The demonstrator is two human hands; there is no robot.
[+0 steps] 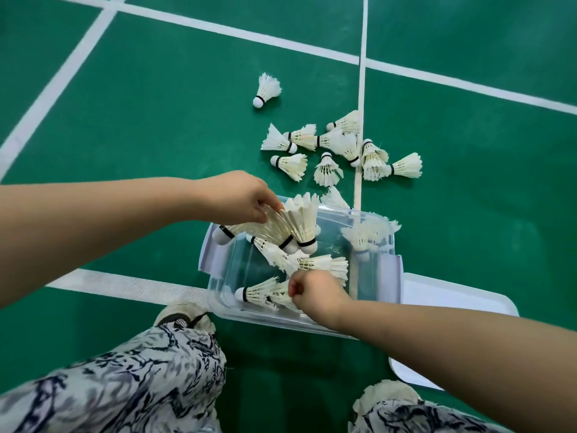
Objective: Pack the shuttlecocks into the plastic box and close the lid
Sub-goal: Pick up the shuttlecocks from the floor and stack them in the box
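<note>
A clear plastic box (359,220) stands open on the green court floor, with several white feather shuttlecocks inside. My left hand (240,196) holds a bunch of shuttlecocks (290,223) by their feathers over the box's left rim. My right hand (315,296) is inside the box near its front wall, fingers closed on a shuttlecock (281,296). Several loose shuttlecocks (340,148) lie in a cluster on the floor beyond the box, and a single shuttlecock (265,90) lies farther off. The white lid (446,298) lies flat to the right of the box.
White court lines (361,89) cross the green floor. My knees in patterned trousers (134,382) and my shoes (184,314) are just in front of the box.
</note>
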